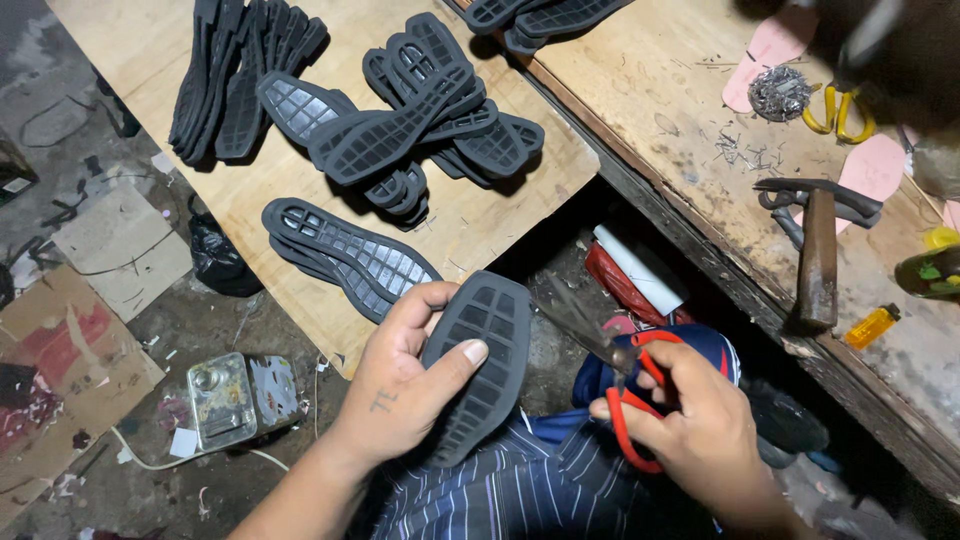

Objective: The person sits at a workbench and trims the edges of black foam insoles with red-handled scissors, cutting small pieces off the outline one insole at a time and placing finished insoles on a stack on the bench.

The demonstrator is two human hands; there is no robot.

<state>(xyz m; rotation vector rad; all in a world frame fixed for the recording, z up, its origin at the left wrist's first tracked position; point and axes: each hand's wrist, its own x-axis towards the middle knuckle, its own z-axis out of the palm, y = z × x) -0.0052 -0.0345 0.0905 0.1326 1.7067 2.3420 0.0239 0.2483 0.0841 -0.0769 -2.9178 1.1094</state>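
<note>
My left hand [410,385] grips a dark grey rubber shoe sole [480,365], tread side up, thumb pressed across its middle. My right hand [695,430] holds red-handled scissors [615,360] with fingers through the loops; the blades point up and left toward the sole's upper right edge, close to it. Both hands hover above my lap, which is covered in blue striped cloth [520,490].
A wooden board [480,225] carries several piles of similar soles [400,120]. On the workbench [650,90] to the right lie a hammer [818,250], yellow-handled scissors [840,110], metal scraps and pink insoles. A metal tin [222,400] and cardboard sit on the floor at left.
</note>
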